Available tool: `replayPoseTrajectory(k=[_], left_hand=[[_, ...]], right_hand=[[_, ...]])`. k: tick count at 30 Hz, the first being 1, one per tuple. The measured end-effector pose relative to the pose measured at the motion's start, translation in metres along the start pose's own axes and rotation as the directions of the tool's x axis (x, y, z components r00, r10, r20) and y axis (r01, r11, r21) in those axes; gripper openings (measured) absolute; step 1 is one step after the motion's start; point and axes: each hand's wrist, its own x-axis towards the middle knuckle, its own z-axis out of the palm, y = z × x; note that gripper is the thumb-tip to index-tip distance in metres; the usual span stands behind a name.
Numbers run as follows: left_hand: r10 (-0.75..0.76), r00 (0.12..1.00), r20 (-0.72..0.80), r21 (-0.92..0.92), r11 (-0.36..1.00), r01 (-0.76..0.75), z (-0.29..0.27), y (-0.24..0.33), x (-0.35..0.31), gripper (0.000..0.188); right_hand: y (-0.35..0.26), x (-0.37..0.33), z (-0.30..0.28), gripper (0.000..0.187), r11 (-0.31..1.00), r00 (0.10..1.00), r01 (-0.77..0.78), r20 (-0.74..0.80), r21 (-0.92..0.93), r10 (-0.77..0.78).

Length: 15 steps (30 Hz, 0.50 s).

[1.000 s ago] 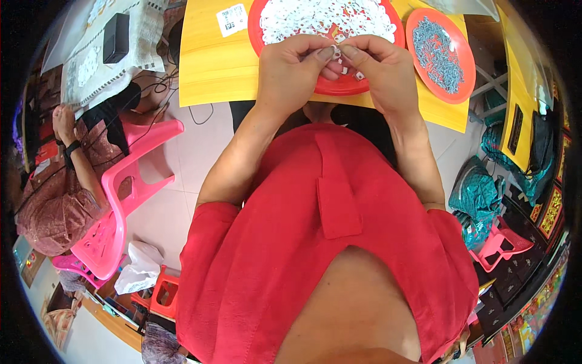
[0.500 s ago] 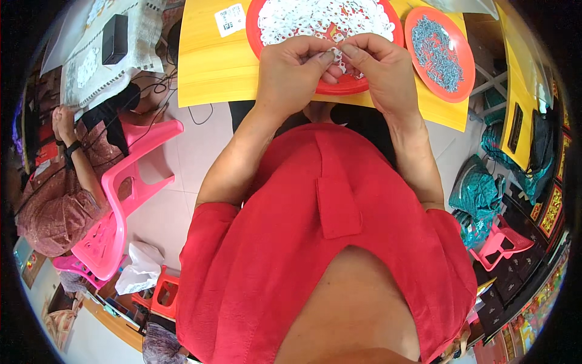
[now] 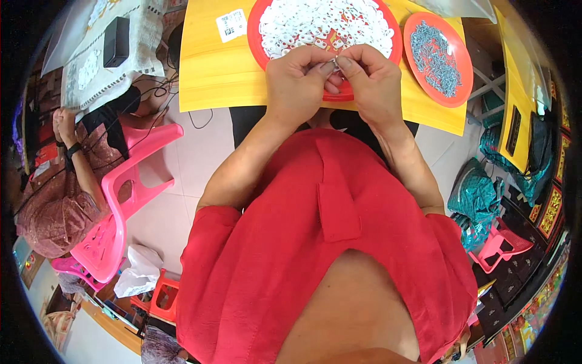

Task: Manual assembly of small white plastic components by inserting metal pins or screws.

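Both hands meet at the near edge of a round red tray [image 3: 254,47] heaped with small white plastic cable clips [image 3: 357,21]. My left hand [image 3: 297,82] is closed, thumb and forefinger pinching a small white cable clip [image 3: 336,68] that the fingers mostly hide. Tip to tip with it, my right hand [image 3: 377,85] is closed in a pinch too. A thin, pale sliver shows between the thumbs, too small to name. To the right, an oval red plate [image 3: 417,31] holds many short grey nails [image 3: 439,57].
The yellow table [image 3: 212,73] bears a white printed label [image 3: 231,25] left of the tray. At left a person [image 3: 66,200] sits on a pink chair [image 3: 124,200] by a cloth-covered table [image 3: 130,45] with a black box [image 3: 115,41]. Teal bags [image 3: 476,188] stand on the right.
Both hands have come slightly nearer to me and closer together, still pinching. The white clip between the fingers shows less than before.
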Motion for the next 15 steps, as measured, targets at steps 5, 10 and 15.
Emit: replayPoseTrajectory(k=[5,10,15], left_hand=[[-0.015,0.999,0.038,0.051,0.999,0.013,-0.004,0.0,0.003,0.005],[-0.011,1.0,-0.004,-0.01,1.0,0.011,-0.021,0.005,0.017,0.007],[0.071,0.989,-0.132,-0.105,0.991,-0.085,-0.055,0.01,0.035,0.01]], right_hand=[[0.001,0.003,-0.002,0.006,0.997,0.997,-0.064,0.044,0.052,0.062],[-0.004,0.024,-0.02,0.014,0.991,0.98,-0.135,0.146,-0.02,0.136],[0.01,0.06,-0.017,0.016,0.764,0.965,0.256,0.197,-0.593,-0.171]])
